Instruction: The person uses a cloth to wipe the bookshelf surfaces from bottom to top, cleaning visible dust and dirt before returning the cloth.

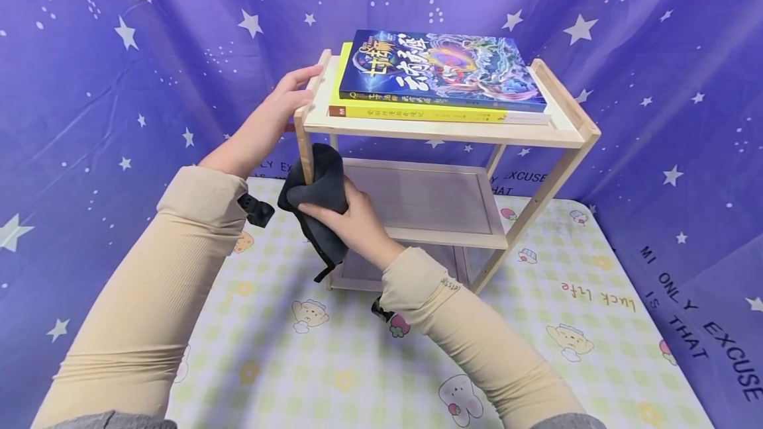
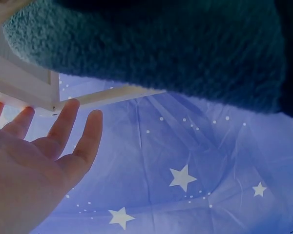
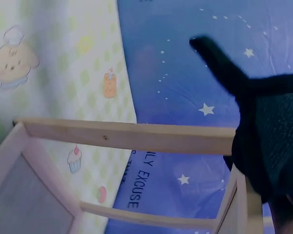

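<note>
A light wooden shelf rack (image 1: 441, 135) stands on the tablecloth. At its top left end my left hand (image 1: 271, 114) touches the end rail; the left wrist view shows the fingers (image 2: 63, 129) extended against the wood. My right hand (image 1: 363, 220) grips a dark cloth (image 1: 322, 207), folded round the front left post just below the top shelf. In the left wrist view the fuzzy dark cloth (image 2: 151, 58) fills the top, and in the right wrist view the cloth (image 3: 276, 131) covers part of the post (image 3: 180, 138). Much of the right palm is hidden.
A blue illustrated book (image 1: 453, 68) lies on a yellow book (image 1: 417, 113) on the top shelf. Below are a middle shelf (image 1: 423, 200) and a bottom shelf. The checked tablecloth (image 1: 512, 363) ends near a purple starred curtain (image 1: 197, 32).
</note>
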Available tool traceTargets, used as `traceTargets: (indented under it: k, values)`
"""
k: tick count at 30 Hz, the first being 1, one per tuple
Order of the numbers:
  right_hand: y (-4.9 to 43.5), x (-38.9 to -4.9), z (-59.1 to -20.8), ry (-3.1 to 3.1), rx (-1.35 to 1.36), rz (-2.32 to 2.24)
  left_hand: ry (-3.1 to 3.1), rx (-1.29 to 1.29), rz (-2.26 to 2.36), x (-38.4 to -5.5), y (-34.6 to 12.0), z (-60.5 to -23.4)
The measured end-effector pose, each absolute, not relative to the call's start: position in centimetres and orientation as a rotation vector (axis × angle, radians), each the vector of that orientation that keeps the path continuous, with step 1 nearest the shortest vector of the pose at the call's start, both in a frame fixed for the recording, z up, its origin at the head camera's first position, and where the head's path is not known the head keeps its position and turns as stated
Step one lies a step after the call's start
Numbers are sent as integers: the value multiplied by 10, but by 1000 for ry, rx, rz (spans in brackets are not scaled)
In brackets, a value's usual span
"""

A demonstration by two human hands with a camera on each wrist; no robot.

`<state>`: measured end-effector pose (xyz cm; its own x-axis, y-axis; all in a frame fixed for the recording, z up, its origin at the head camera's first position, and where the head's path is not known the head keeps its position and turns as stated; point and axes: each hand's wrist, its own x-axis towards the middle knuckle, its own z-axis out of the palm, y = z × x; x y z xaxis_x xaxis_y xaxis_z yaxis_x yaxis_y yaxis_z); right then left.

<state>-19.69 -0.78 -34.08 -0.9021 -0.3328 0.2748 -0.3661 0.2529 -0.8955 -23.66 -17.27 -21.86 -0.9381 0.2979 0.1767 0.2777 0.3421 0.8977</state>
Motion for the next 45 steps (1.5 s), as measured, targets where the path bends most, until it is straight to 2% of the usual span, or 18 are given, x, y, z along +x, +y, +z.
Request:
traceTargets:
  k: [8,13,24,33,45]
  values:
    - [2,-208,-336,-2244,819,2422,2541,543,1713,-238,-172,-218]
    - [0,-211,-330,-2097,802,2675,2534,542,1722,-239,-172,-219]
    - [-5,-215,-310,-1938,638,2874,2533,540,1719,-238,-173,-218]
    - [-7,-219,-281,-1932,703,2904,2499,552,1761,-239,-174,-218]
    - [-19,-222,-296,-2108,739,2776,2502,540,1770,-240,-172,-219]
